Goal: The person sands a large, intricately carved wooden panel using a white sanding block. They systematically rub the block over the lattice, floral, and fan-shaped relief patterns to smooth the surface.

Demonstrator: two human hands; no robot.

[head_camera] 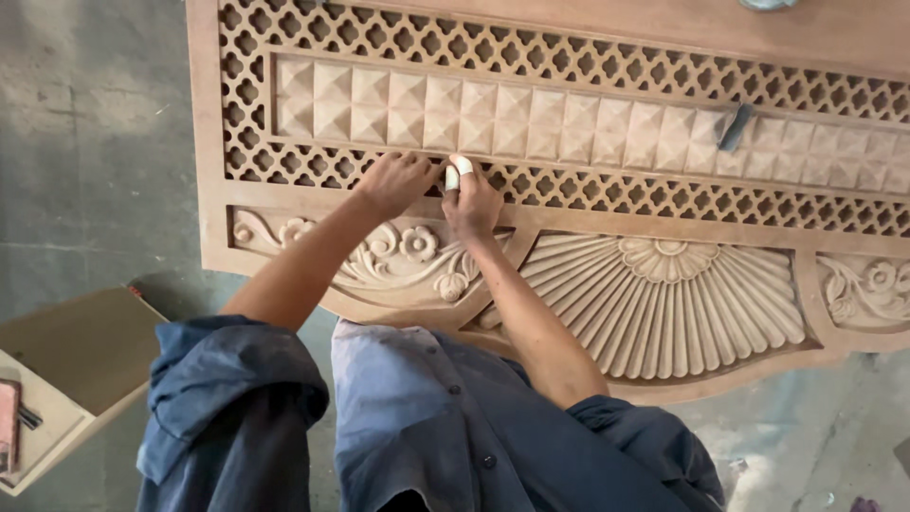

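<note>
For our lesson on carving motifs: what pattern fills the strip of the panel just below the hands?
A carved floral scroll, flowers and curling leaves, beside a fluted fan. The head view shows it.

Blue work shirt, sleeves rolled

Buttoned front (dark buttons), cuffs bunched above both elbows; white wrap on a right hand (471,201) fingertip (457,173).

A woodcarving workshop. A large carved brown wooden panel with lattice, floral and fan relief (664,303) fills the frame's middle. Dusty grey concrete floor (85,171) lies left.
</note>
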